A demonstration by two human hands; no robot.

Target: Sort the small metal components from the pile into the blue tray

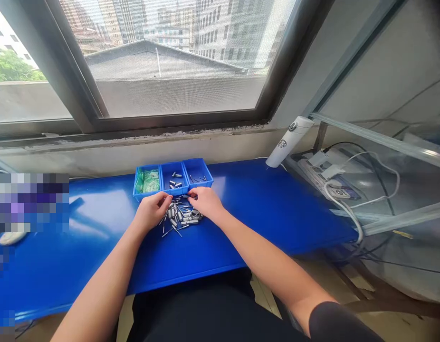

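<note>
On the blue table, a loose pile of small metal cylinders and thin pins lies between my two hands. My left hand is at the pile's left edge, thumb and fingertips pinched together; whatever they grip is too small to tell. Opposite it, my right hand reaches in from the right with its fingers closed near a pin or cylinder I cannot make out. Just behind the pile stand three joined blue bins. Green and clear plastic packets fill the left bin, several cylinders lie in the middle bin, and a few thin pins in the right bin.
A white flask stands at the table's back right. Beyond it, a power strip with white plugs and cables sits by a metal frame. The blue table runs under a window. A blurred-out area covers the far left.
</note>
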